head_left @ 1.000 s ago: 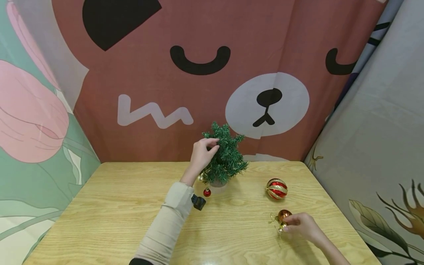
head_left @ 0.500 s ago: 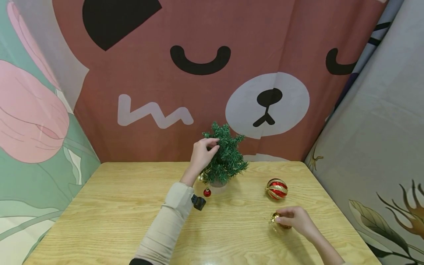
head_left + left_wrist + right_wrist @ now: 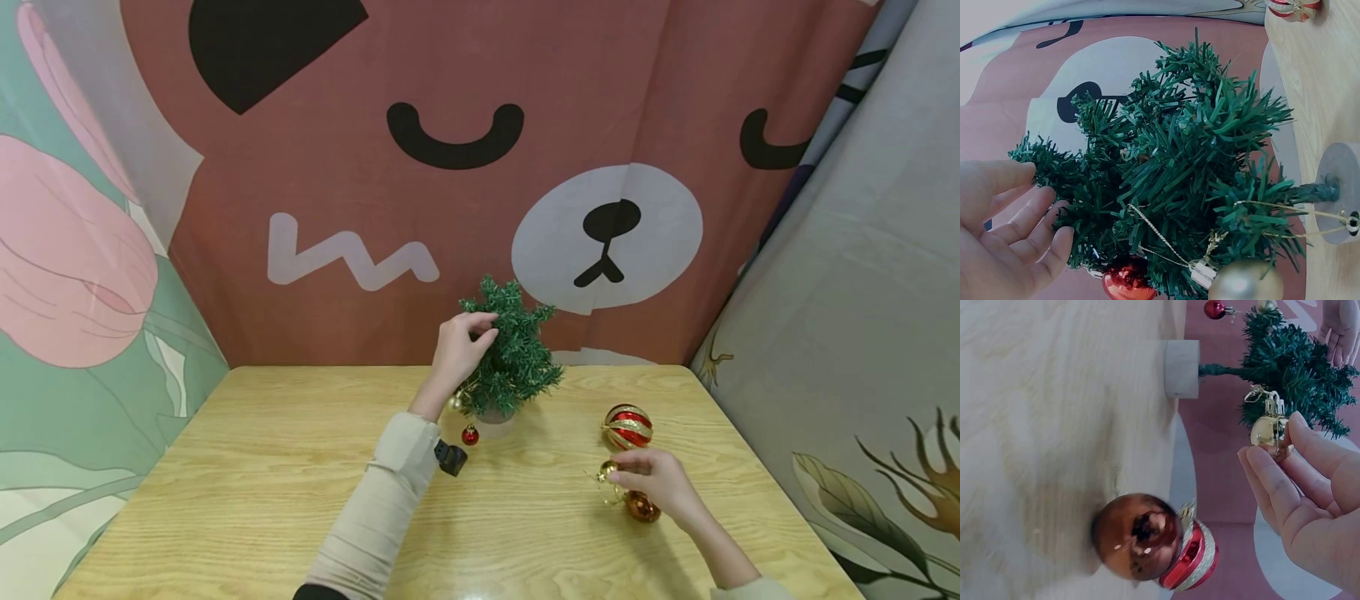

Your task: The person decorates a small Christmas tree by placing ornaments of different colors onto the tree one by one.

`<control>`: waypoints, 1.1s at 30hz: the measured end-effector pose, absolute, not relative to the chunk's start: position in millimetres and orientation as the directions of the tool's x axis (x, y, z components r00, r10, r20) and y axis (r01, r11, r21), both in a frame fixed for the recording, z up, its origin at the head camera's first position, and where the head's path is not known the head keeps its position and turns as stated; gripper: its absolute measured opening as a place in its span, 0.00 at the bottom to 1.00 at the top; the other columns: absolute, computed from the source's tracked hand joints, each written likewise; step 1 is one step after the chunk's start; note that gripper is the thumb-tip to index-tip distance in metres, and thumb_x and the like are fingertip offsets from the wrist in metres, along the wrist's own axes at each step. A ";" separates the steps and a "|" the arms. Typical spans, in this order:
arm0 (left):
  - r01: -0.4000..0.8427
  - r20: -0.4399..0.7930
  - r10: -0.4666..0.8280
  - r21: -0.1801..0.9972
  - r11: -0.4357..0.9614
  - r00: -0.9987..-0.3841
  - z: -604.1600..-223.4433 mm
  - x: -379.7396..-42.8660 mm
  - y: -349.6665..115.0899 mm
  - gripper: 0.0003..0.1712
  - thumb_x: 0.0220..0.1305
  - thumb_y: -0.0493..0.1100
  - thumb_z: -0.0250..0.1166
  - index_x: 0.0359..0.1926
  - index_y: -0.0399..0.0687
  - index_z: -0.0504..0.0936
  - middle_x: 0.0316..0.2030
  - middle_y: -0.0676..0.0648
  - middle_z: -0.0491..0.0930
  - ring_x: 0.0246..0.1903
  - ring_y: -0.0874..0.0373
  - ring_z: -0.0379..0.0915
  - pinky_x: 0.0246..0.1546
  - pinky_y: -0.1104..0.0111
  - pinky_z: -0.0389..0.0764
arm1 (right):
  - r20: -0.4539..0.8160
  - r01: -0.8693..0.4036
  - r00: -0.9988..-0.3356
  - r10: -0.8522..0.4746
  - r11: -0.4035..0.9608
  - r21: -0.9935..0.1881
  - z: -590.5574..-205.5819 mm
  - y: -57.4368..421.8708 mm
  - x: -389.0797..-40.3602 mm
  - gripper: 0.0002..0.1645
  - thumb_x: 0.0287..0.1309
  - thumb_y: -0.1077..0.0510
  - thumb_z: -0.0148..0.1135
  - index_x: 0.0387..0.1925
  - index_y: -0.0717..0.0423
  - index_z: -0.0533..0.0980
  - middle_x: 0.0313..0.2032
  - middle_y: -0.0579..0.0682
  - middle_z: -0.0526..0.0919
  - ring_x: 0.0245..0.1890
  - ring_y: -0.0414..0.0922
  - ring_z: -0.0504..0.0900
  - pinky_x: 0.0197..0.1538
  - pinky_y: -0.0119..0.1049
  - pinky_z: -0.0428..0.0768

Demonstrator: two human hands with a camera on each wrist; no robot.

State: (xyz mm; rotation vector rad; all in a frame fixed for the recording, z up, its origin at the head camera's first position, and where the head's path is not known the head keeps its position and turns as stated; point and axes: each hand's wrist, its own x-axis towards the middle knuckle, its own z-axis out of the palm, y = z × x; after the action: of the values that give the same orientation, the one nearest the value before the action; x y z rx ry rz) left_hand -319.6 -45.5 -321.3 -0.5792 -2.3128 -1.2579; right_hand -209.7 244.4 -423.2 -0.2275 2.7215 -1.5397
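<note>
A small green artificial Christmas tree [image 3: 517,354] stands at the table's back on a round pale base [image 3: 1183,369]. My left hand [image 3: 459,354] has its thumb and fingertips at an upper-left branch, pinching it. A red bauble [image 3: 1127,280] and a pearly gold bauble [image 3: 1247,282] hang on gold cords from the tree's lower left. Between thumb and fingers, my right hand [image 3: 663,483] pinches a shiny gold bauble [image 3: 1270,432], with its cap and thin gold cord free. Just below that hand, a copper bauble [image 3: 642,506] sits on the table.
Behind the copper bauble lies a larger red bauble with glittery gold stripes [image 3: 628,427]. A black wrist camera [image 3: 450,457] is strapped to the left sleeve. Printed curtains [image 3: 337,200] enclose the wooden table [image 3: 270,475] at the back and sides.
My right hand has picked the gold bauble from beside the copper one and moved it up and left. The copper bauble has shifted slightly. The left hand stays still at the tree.
</note>
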 end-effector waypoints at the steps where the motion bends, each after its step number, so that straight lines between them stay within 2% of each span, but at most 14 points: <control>1: 0.553 0.562 0.149 0.669 0.497 -0.814 -321.3 -319.6 -45.4 0.14 0.57 0.36 0.62 0.46 0.42 0.80 0.33 0.46 0.80 0.33 0.56 0.75 0.34 0.65 0.76 | 0.066 -0.117 -0.991 -0.118 0.508 -0.853 -421.9 242.6 -210.4 0.22 0.46 0.59 0.67 0.40 0.72 0.76 0.34 0.59 0.81 0.31 0.43 0.79 0.32 0.33 0.77; 9: 0.551 0.563 0.142 0.671 0.496 -0.814 -322.0 -319.3 -45.0 0.14 0.57 0.36 0.62 0.45 0.42 0.81 0.33 0.46 0.80 0.33 0.56 0.75 0.33 0.65 0.76 | 0.102 -0.116 -0.993 -0.055 0.500 -0.858 -412.4 231.2 -216.4 0.22 0.47 0.57 0.67 0.42 0.67 0.77 0.36 0.56 0.81 0.33 0.45 0.79 0.33 0.33 0.76; 24: 0.557 0.568 0.144 0.669 0.493 -0.810 -321.1 -319.2 -45.2 0.14 0.57 0.36 0.62 0.46 0.42 0.80 0.33 0.46 0.80 0.33 0.56 0.75 0.34 0.65 0.76 | 0.181 -0.176 -0.983 -0.028 0.417 -0.892 -385.4 223.4 -229.3 0.22 0.49 0.58 0.65 0.44 0.69 0.75 0.39 0.59 0.80 0.33 0.37 0.78 0.36 0.36 0.78; 33: 0.552 0.560 0.148 0.673 0.493 -0.815 -321.3 -318.7 -45.7 0.14 0.57 0.37 0.62 0.46 0.41 0.80 0.34 0.45 0.80 0.34 0.56 0.75 0.35 0.65 0.75 | 0.193 -0.190 -0.981 -0.029 0.361 -0.913 -372.4 213.3 -233.5 0.24 0.49 0.58 0.66 0.45 0.71 0.74 0.38 0.59 0.80 0.33 0.36 0.78 0.37 0.32 0.77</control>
State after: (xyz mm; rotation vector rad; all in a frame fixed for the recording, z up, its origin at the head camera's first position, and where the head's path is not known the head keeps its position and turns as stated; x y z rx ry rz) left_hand -318.7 -45.7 -321.3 -0.5786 -2.3100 -1.2662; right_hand -233.5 213.3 -372.4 -0.2190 2.7073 -1.8483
